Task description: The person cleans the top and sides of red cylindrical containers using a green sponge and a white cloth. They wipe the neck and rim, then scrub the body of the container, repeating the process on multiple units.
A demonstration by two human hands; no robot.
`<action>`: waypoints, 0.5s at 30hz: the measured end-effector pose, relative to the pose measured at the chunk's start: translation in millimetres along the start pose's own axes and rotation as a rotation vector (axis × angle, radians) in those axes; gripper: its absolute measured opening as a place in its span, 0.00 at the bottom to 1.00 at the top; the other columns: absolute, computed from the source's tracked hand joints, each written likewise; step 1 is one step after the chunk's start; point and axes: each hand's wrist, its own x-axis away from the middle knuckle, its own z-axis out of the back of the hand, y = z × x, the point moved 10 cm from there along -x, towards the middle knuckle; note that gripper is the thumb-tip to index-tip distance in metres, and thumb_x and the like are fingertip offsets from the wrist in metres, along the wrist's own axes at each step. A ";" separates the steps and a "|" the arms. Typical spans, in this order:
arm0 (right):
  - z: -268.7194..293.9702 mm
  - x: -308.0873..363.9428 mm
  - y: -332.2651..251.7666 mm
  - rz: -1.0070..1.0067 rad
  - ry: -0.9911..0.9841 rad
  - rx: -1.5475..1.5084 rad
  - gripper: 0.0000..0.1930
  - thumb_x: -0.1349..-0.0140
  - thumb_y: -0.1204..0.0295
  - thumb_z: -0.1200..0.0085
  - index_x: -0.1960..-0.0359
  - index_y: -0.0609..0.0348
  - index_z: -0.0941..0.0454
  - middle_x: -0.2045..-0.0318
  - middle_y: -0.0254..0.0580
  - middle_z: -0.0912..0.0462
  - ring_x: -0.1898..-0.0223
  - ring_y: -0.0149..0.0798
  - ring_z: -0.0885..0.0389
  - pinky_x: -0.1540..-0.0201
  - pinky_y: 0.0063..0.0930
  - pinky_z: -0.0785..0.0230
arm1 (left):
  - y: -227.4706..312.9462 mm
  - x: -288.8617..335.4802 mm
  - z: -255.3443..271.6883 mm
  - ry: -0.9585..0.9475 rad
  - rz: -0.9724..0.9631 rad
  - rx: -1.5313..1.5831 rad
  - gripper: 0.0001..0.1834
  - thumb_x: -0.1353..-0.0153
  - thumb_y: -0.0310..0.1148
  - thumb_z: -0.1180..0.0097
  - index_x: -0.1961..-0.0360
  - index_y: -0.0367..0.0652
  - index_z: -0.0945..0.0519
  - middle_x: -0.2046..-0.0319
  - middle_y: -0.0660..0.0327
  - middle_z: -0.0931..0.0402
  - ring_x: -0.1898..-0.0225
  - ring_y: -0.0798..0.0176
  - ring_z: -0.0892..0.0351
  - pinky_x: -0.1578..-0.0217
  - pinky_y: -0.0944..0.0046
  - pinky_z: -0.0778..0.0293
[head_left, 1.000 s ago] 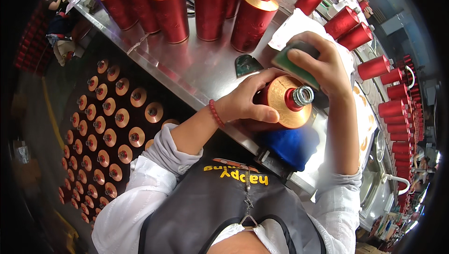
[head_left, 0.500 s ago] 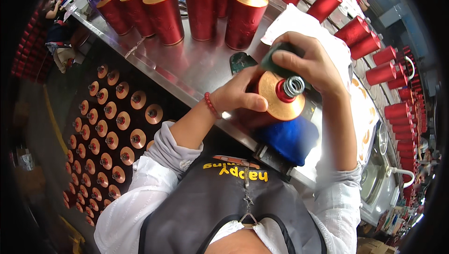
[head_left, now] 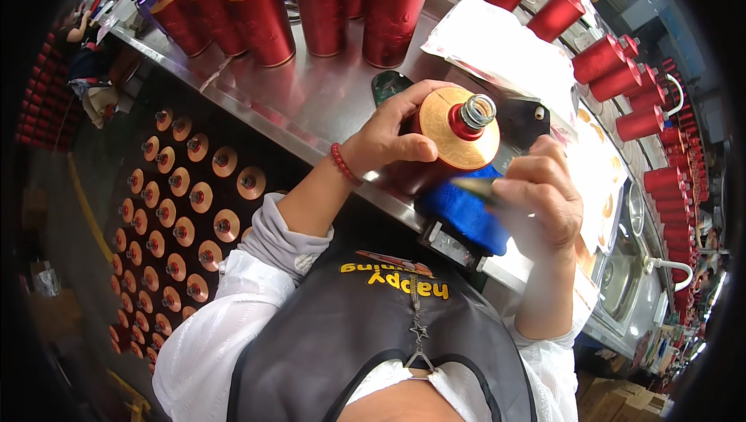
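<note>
My left hand (head_left: pixel 386 142), with a red bead bracelet at its wrist, is wrapped round a red bottle (head_left: pixel 443 128) with a gold shoulder. The bottle tilts toward me, and its clear threaded glass neck is uncapped. Close to its lower right, my right hand (head_left: pixel 544 197) pinches a small thin green piece (head_left: pixel 478 187), blurred by motion; its kind I cannot make out. Beneath the bottle lies a blue padded cloth (head_left: pixel 466 216) at the table's edge. Another dark green piece (head_left: pixel 390 86) rests on the metal table behind my left hand.
Several red bottles (head_left: pixel 322 10) stand along the back of the metal table (head_left: pixel 326 84). White sheets (head_left: pixel 497 33) lie to the right, before a line of more bottles (head_left: pixel 602 57). Gold-topped bottles (head_left: pixel 202 197) crowd the lower left. A sink (head_left: pixel 622 278) is at right.
My right hand has come down from the bottle's far side to its near right, bringing the green piece along. The left hand still holds the bottle, which sits slightly farther left and higher in view.
</note>
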 end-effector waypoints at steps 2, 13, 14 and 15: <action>5.0 -7.3 4.3 -0.119 0.110 0.211 0.15 0.57 0.74 0.31 0.65 0.59 0.17 0.70 0.40 0.22 0.71 0.44 0.27 0.61 0.37 0.37 | 4.4 5.1 2.5 0.050 -0.054 -0.064 0.50 0.47 0.55 0.28 0.33 0.36 0.37 0.42 0.56 0.27 0.40 0.62 0.26 0.37 0.60 0.32; -40.3 -40.9 -21.7 0.046 -0.049 0.196 0.17 0.59 0.72 0.32 0.64 0.57 0.17 0.71 0.36 0.23 0.70 0.40 0.25 0.59 0.37 0.38 | 29.6 45.2 11.8 0.460 -0.342 -0.804 0.57 0.56 0.47 0.21 0.32 0.38 0.44 0.42 0.45 0.35 0.41 0.43 0.31 0.40 0.49 0.33; -36.3 -47.8 -22.0 0.003 0.006 0.360 0.17 0.59 0.73 0.33 0.64 0.57 0.17 0.71 0.35 0.23 0.70 0.40 0.24 0.59 0.38 0.38 | 27.8 44.9 13.7 0.527 -0.351 -0.807 0.57 0.56 0.47 0.21 0.33 0.38 0.44 0.43 0.45 0.34 0.42 0.43 0.30 0.41 0.49 0.32; -44.5 -46.2 -20.0 0.010 -0.037 0.364 0.17 0.60 0.74 0.33 0.64 0.57 0.18 0.71 0.36 0.23 0.69 0.40 0.24 0.59 0.37 0.37 | 30.3 45.6 13.6 0.586 -0.404 -0.846 0.56 0.57 0.48 0.21 0.34 0.37 0.43 0.44 0.45 0.35 0.44 0.44 0.30 0.43 0.48 0.31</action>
